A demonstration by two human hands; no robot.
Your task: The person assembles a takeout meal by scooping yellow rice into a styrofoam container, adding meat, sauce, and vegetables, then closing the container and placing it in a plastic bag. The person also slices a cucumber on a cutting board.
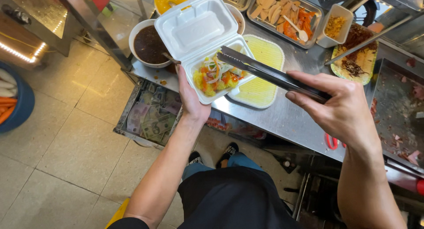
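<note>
A white foam clamshell box [207,48] sits open in the air above the edge of the steel counter [282,116], its lid tipped back and its lower half filled with yellow rice and shredded vegetables [216,76]. The left hand [190,98] cups the box from underneath, fingers wrapped around its near side. The right hand [342,107] is closed around the handles of dark metal tongs [265,72], whose tips reach across to rest over the food in the box. Just beyond the left hand stands a white bowl of dark sauce [149,43]. Between the hands, on the counter, lies a yellow rectangular plate [263,85]. Past the right hand are a metal tray of sliced food and carrots [285,15] and a small white tub of corn [335,26]. Below the left wrist an open drawer [152,116] holds banknotes.
</note>
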